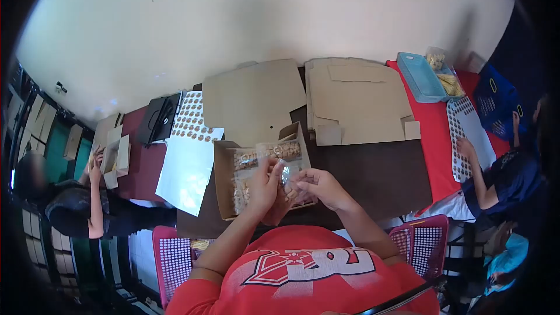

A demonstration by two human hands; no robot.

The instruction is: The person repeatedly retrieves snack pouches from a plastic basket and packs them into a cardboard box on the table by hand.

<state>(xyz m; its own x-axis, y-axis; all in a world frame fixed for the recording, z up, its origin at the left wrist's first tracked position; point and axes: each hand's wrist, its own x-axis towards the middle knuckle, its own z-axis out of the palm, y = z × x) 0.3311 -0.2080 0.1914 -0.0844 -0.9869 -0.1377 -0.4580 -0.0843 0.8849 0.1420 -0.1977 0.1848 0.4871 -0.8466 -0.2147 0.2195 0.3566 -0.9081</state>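
Note:
My left hand (265, 186) is closed on a clear plastic pouch (286, 176) with light brown pieces in its lower part. From the other side, the bent fingers of my right hand (321, 186) pinch at the pouch's edge; whether they also hold something small I cannot tell. Below both hands stands an open cardboard box (223, 189). Several clear pouches of light brown snack pieces (280, 150) lie inside it, partly hidden by my hands and forearms.
Flattened cardboard boxes (359, 102) lie behind the box. A sheet of round stickers (195, 118) lies left. A blue tray (420, 79) stands right on red cloth. Pink baskets (174, 259) flank me. One person (76, 204) handles a box left; another (496, 181) touches a sticker sheet right.

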